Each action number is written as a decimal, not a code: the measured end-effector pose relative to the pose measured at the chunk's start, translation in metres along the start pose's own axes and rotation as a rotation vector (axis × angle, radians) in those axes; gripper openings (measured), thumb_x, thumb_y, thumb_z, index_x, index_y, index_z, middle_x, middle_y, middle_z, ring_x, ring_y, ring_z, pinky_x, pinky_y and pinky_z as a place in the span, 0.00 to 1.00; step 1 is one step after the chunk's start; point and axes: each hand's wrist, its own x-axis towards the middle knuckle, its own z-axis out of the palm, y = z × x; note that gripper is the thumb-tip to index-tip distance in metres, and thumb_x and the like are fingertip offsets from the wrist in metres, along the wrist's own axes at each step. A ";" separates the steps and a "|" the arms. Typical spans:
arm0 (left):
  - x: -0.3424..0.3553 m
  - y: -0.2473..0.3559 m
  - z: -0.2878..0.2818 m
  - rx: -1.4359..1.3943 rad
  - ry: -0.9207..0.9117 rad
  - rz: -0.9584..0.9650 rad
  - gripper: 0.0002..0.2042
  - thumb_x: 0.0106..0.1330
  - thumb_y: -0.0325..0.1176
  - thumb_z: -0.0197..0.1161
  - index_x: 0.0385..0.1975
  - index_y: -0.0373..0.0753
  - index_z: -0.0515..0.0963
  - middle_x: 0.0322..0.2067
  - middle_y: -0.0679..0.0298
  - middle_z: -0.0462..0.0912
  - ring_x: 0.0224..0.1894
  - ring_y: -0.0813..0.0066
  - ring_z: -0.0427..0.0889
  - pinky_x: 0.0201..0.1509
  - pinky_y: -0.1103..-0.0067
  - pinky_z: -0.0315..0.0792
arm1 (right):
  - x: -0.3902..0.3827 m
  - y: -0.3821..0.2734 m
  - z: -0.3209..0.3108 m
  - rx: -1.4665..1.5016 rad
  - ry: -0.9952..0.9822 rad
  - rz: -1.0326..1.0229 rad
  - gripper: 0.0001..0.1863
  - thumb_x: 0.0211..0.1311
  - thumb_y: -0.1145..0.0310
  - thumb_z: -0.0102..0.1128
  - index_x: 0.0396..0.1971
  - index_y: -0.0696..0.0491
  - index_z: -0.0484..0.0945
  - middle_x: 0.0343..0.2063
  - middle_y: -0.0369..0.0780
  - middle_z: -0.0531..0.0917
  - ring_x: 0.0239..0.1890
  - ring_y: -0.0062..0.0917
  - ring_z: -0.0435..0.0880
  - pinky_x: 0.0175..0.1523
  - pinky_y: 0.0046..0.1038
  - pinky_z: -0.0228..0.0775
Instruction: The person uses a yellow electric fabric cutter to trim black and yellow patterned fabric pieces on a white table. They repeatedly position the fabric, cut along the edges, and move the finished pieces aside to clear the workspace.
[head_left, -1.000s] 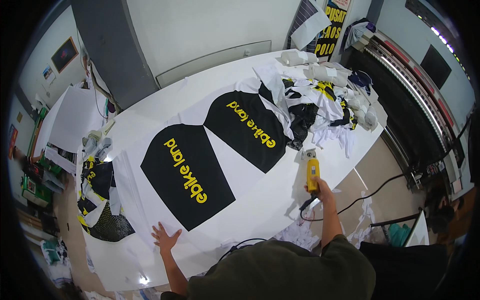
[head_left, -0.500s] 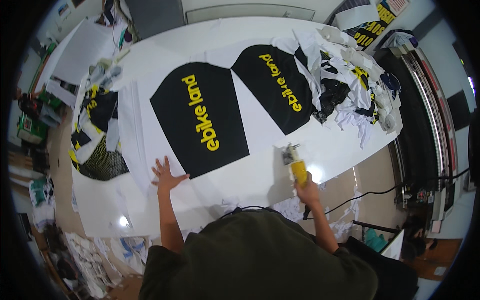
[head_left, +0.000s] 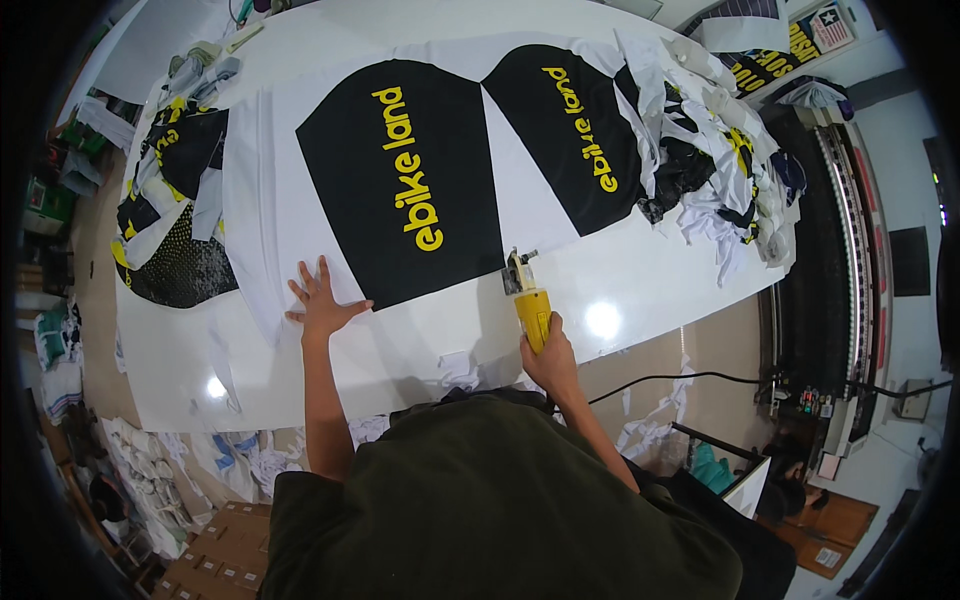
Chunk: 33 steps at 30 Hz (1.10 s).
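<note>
a dark olive-green shirt (head_left: pixel 490 500) (sleeves (head_left: pixel 305 500) short, forearms (head_left: pixel 325 410) bare)

I cannot see the lower handle of the yellow electric cutter (head_left: pixel 534 312); the right grip (head_left: pixel 551 360) covers it. Its cutting head (head_left: pixel 515 275) is too small for me to confirm contact with the larger black fabric panel (head_left: pixel 370 190). The dark green shirt (head_left: pixel 490 490) hides part of the near edge of the surface (head_left: pixel 650 280). The top border crops its far edge.

A white table (head_left: pixel 690 285) carries white fabric (head_left: pixel 528 190) with black panels (head_left: pixel 352 165) and cloth heaps (head_left: pixel 688 168).
</note>
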 end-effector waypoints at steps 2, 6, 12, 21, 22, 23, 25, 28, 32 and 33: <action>0.000 -0.002 0.001 -0.005 0.002 0.003 0.72 0.37 0.69 0.81 0.82 0.60 0.37 0.81 0.54 0.24 0.80 0.31 0.25 0.64 0.20 0.40 | 0.007 -0.003 0.006 -0.006 0.026 -0.010 0.35 0.64 0.63 0.65 0.63 0.64 0.58 0.36 0.66 0.83 0.39 0.65 0.84 0.44 0.55 0.78; -0.001 -0.001 -0.001 -0.020 -0.008 -0.001 0.73 0.37 0.69 0.81 0.82 0.59 0.38 0.81 0.54 0.24 0.80 0.32 0.23 0.64 0.19 0.38 | 0.014 -0.007 0.010 0.008 0.016 0.008 0.33 0.64 0.62 0.65 0.61 0.63 0.59 0.37 0.66 0.84 0.39 0.65 0.84 0.44 0.54 0.78; -0.004 -0.001 -0.003 -0.052 -0.005 0.005 0.73 0.36 0.69 0.81 0.82 0.58 0.40 0.82 0.54 0.24 0.80 0.32 0.21 0.64 0.19 0.36 | 0.026 -0.015 0.011 -0.017 0.013 0.010 0.34 0.65 0.61 0.65 0.61 0.62 0.58 0.36 0.66 0.84 0.40 0.66 0.84 0.44 0.54 0.79; -0.002 -0.002 -0.001 -0.086 0.011 0.009 0.73 0.35 0.66 0.83 0.82 0.56 0.41 0.81 0.53 0.24 0.80 0.33 0.20 0.65 0.20 0.34 | 0.077 -0.040 0.002 0.017 -0.019 0.031 0.33 0.64 0.61 0.64 0.60 0.62 0.59 0.37 0.65 0.84 0.40 0.63 0.85 0.46 0.53 0.79; -0.003 -0.001 -0.003 -0.088 0.013 0.011 0.73 0.35 0.66 0.83 0.82 0.56 0.41 0.81 0.53 0.24 0.80 0.33 0.20 0.65 0.20 0.34 | 0.085 -0.041 0.003 0.002 -0.010 0.015 0.33 0.64 0.61 0.64 0.60 0.62 0.59 0.38 0.66 0.84 0.40 0.63 0.86 0.46 0.52 0.80; -0.003 -0.001 -0.003 -0.088 0.012 0.006 0.73 0.35 0.66 0.83 0.82 0.56 0.41 0.81 0.53 0.24 0.80 0.33 0.20 0.65 0.20 0.34 | 0.093 -0.044 0.003 -0.012 0.000 -0.002 0.33 0.64 0.60 0.64 0.60 0.62 0.59 0.39 0.66 0.84 0.40 0.62 0.86 0.46 0.51 0.81; -0.005 -0.001 -0.003 -0.088 0.009 -0.004 0.73 0.35 0.66 0.83 0.82 0.55 0.42 0.81 0.53 0.24 0.80 0.33 0.20 0.65 0.20 0.33 | 0.109 -0.051 0.002 -0.027 0.011 -0.011 0.33 0.64 0.59 0.64 0.59 0.62 0.60 0.39 0.67 0.84 0.40 0.62 0.87 0.46 0.50 0.82; -0.006 -0.002 -0.003 -0.097 0.024 0.002 0.73 0.34 0.65 0.84 0.82 0.55 0.42 0.81 0.52 0.24 0.80 0.33 0.21 0.65 0.20 0.34 | 0.130 -0.065 0.000 -0.019 0.015 0.001 0.32 0.64 0.59 0.65 0.58 0.62 0.60 0.39 0.67 0.84 0.40 0.62 0.87 0.46 0.50 0.82; -0.007 -0.001 -0.006 -0.093 0.022 0.002 0.73 0.34 0.65 0.84 0.82 0.54 0.43 0.81 0.52 0.25 0.80 0.34 0.21 0.65 0.20 0.33 | 0.164 -0.070 0.001 -0.040 0.023 -0.020 0.33 0.63 0.59 0.64 0.60 0.61 0.59 0.40 0.66 0.84 0.42 0.61 0.87 0.48 0.50 0.82; -0.007 0.000 -0.006 -0.098 0.023 0.004 0.73 0.33 0.64 0.84 0.82 0.54 0.43 0.82 0.52 0.25 0.80 0.34 0.21 0.65 0.20 0.33 | 0.173 -0.069 0.003 -0.057 0.028 -0.028 0.34 0.63 0.58 0.63 0.60 0.60 0.59 0.41 0.66 0.84 0.42 0.60 0.87 0.49 0.50 0.82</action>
